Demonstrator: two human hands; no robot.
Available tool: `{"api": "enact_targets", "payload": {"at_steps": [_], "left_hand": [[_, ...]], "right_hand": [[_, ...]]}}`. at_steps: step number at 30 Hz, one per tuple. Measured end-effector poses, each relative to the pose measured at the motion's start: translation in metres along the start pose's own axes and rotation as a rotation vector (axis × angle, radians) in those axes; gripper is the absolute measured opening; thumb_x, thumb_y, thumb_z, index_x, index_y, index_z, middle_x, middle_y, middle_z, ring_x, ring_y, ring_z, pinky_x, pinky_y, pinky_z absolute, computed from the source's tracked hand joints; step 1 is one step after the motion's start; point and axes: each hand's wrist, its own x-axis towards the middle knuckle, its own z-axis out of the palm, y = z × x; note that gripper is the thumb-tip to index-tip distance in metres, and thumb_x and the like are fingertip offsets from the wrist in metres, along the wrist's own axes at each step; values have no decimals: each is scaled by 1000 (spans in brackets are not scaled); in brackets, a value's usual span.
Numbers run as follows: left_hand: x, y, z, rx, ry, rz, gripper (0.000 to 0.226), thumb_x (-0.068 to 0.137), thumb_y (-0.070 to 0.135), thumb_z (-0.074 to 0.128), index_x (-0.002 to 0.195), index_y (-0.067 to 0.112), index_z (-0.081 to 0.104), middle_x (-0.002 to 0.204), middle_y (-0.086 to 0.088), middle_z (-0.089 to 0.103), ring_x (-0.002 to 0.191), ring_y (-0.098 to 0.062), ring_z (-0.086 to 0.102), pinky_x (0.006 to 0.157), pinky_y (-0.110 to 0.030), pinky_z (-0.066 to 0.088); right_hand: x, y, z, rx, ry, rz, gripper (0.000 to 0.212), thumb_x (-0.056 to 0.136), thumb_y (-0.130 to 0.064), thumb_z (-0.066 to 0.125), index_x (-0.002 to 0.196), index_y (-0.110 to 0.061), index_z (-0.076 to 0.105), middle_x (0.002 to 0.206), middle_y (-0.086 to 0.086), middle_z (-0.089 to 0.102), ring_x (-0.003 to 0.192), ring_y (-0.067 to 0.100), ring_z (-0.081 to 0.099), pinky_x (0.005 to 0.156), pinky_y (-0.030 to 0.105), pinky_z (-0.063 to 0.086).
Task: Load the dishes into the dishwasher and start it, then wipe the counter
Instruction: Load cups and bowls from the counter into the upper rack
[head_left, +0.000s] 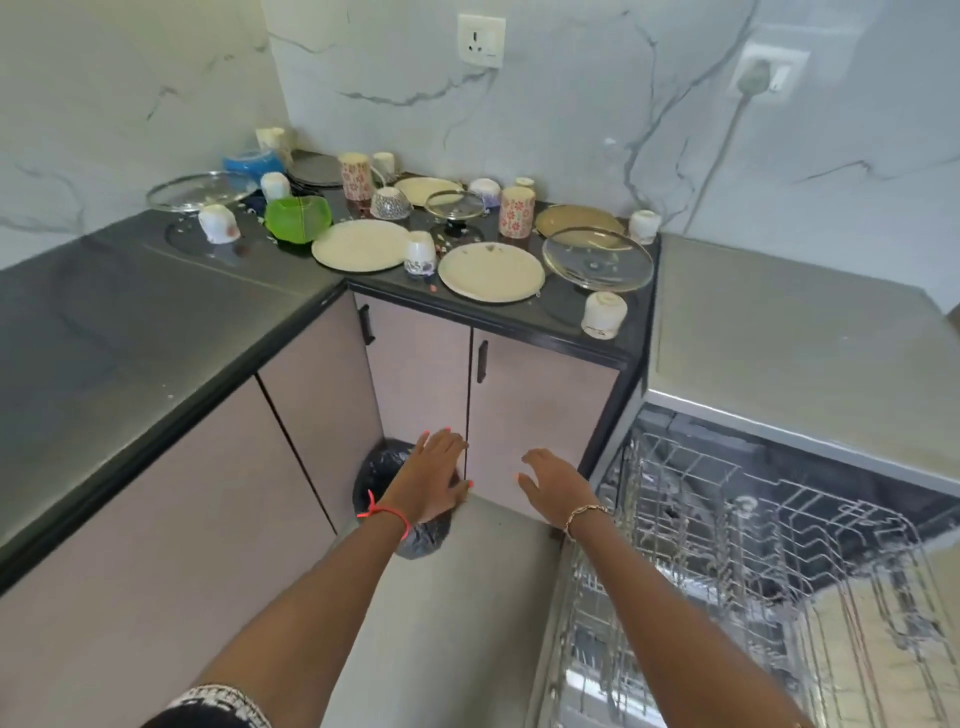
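Dirty dishes cover the black corner counter (156, 322): two cream plates (360, 244) (491, 271), a glass lid (597, 258), a white cup (602, 313) near the front edge, floral mugs (516, 211), a green bowl (297, 218) and several small cups. The dishwasher stands open at the right with its empty wire rack (727, 525) pulled out. My left hand (434, 475) and my right hand (558, 486) reach forward, low in front of the cabinet doors, fingers relaxed and holding nothing.
A black bin bag (384, 467) sits on the floor below my left hand in the cabinet corner. Food crumbs lie scattered among the dishes. A steel worktop (779, 332) lies above the dishwasher. A plug and cable (748, 83) hang on the marble wall.
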Motion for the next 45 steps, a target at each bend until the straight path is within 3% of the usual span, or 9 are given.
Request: {"api": "enact_targets", "payload": {"at_steps": [8,13,18,23,27,31,40,45], "left_hand": [[70,-83,-16,2,34,-82,53,94,34,50,139,10,36,147,-4,33,143,-20,16,117,-35,2],[136,-136,-39,-11,28,-166,54,94,32,52,138,6,37,146,-8,35,143,-23,17,117,-39,4],[209,-177,-73,-52,108,-208,56,93,33,54,139,5,36,146,-11,34,141,-26,20,116,-37,5],[271,-223,-100,-64,214,-211,53,89,31,61,130,2,46,135,-13,46,131,-31,36,114,-40,17],[322,-260,-121,-55,228,-208,52,90,33,57,129,0,47,134,-16,47,130,-31,37,110,-42,21],[376,-288,-137,-58,147,-177,55,94,34,52,137,2,38,143,-14,39,135,-28,32,112,-38,20],[483,-338,-141,-91,-198,-129,80,93,45,49,148,1,11,156,-14,11,144,-26,11,116,-35,9],[515,-348,-129,-147,-318,-92,86,90,44,55,149,2,7,157,-14,7,145,-25,7,116,-34,9]], "right_hand": [[113,-21,-33,-16,57,-51,41,99,-26,36,136,-7,40,147,8,36,133,23,37,108,31,30],[206,-27,-67,26,137,-105,33,98,-24,38,122,-4,49,133,11,47,119,27,50,99,35,42],[289,-31,-122,18,207,-181,39,98,-23,41,133,-5,45,142,9,42,131,21,38,108,29,29],[357,-32,-163,26,285,-169,38,97,-24,45,131,-7,47,139,7,44,127,23,42,100,33,39],[406,-29,-191,-28,287,-149,44,96,-23,47,134,-4,41,142,11,38,132,25,36,106,32,31],[449,-25,-213,-9,313,-69,50,92,-23,53,136,-4,38,144,13,34,133,28,33,108,34,30],[535,-5,-246,-78,379,195,64,82,-21,63,138,-9,35,146,16,27,134,33,25,109,41,28],[564,20,-258,-88,273,342,69,83,-21,62,143,-15,28,151,12,17,139,34,14,110,45,26]]}}
